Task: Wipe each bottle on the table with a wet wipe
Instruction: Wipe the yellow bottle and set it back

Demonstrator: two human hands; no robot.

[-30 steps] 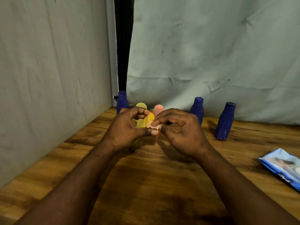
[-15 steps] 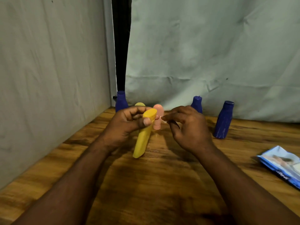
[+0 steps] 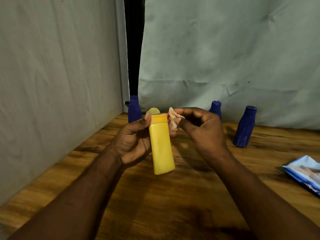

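My left hand grips a yellow bottle near its capped top and holds it above the table, cap end away from me. Just right of the cap, my right hand pinches a small crumpled wet wipe; the wipe is close to the cap, and whether it touches I cannot tell. Three dark blue bottles stand at the back: one at the left corner, one partly behind my right hand, one further right. A pink bottle shows behind the yellow one, mostly hidden.
A blue wet-wipe pack lies at the right edge of the wooden table. A round yellowish top peeks out behind my left thumb. Cloth walls close off the left side and the back.
My left hand has turned the yellow bottle from tilted to nearly lengthwise towards me, showing its flat side. My right hand has drawn the wipe slightly up and to the right of the cap.
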